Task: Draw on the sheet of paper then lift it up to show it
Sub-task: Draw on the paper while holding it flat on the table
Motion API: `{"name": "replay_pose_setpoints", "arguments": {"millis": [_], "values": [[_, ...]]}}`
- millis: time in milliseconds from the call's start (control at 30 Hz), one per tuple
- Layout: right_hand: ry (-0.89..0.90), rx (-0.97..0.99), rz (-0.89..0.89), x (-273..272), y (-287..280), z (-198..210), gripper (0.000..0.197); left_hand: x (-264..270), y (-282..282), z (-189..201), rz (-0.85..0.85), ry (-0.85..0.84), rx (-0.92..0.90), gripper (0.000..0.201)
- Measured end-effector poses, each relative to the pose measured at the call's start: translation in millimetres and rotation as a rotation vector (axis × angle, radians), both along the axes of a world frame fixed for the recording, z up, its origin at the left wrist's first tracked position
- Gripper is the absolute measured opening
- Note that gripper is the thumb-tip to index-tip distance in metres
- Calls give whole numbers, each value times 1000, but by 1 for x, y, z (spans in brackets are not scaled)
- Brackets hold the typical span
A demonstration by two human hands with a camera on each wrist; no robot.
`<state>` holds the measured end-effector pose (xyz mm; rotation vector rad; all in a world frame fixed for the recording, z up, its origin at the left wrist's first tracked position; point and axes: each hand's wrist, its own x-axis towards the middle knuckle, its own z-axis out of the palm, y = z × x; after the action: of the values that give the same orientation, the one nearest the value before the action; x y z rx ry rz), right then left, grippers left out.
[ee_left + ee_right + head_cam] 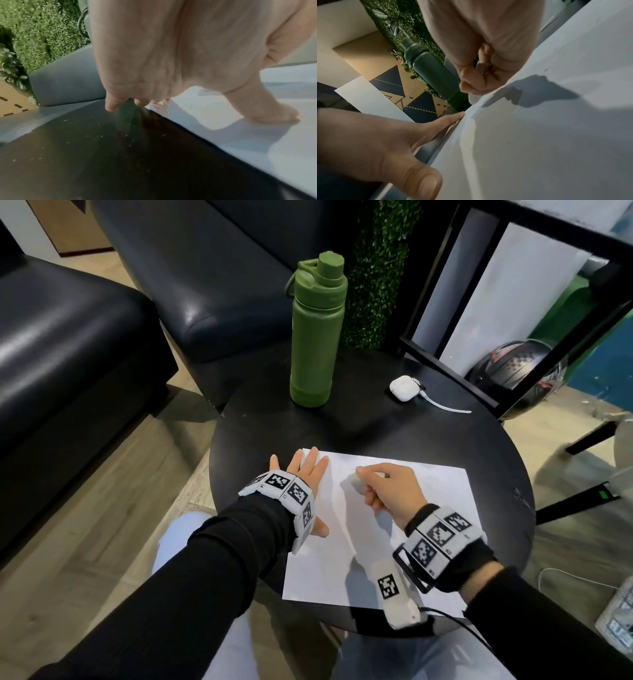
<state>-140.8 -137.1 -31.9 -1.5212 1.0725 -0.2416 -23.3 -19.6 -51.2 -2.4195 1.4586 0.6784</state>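
A white sheet of paper lies flat on the round black table, with only faint marks near its far edge. My left hand rests on the sheet's far left corner with fingers straight and spread; in the left wrist view the left hand has fingertips on both the table and the paper. My right hand is curled round a small white object, which touches the sheet near its far edge. In the right wrist view the white object meets the paper below the right hand. I cannot tell what the object is.
A tall green bottle stands at the table's far side. A white earbud case with a white cable lies at the far right. Dark sofas stand to the left and behind, a black frame and a helmet to the right.
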Motion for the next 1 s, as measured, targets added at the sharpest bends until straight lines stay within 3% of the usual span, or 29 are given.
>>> {"name": "replay_pose_setpoints", "arguments": {"millis": [133,233,433,533,633,833,1000], "values": [[43,20,-38,-15,0,-4,16,-13,-6,6,63,8,-48,117],[50,42,-61,-15,0,-3,18,-21,-15,10,119,109,-74,121],[145,-23,201,-13,28,6,8,-20,-14,9,95,151,-132,115],[165,-125,118,-3,14,6,4,-20,-14,10,86,144,-119,119],[171,-164,18,6,2,6,17,-22,-16,11,85,132,-96,120],[275,-120,319,-3,20,10,12,-20,-21,3,108,74,-93,112],[229,-201,64,0,-7,15,8,-25,-21,7,81,65,-56,124]]}}
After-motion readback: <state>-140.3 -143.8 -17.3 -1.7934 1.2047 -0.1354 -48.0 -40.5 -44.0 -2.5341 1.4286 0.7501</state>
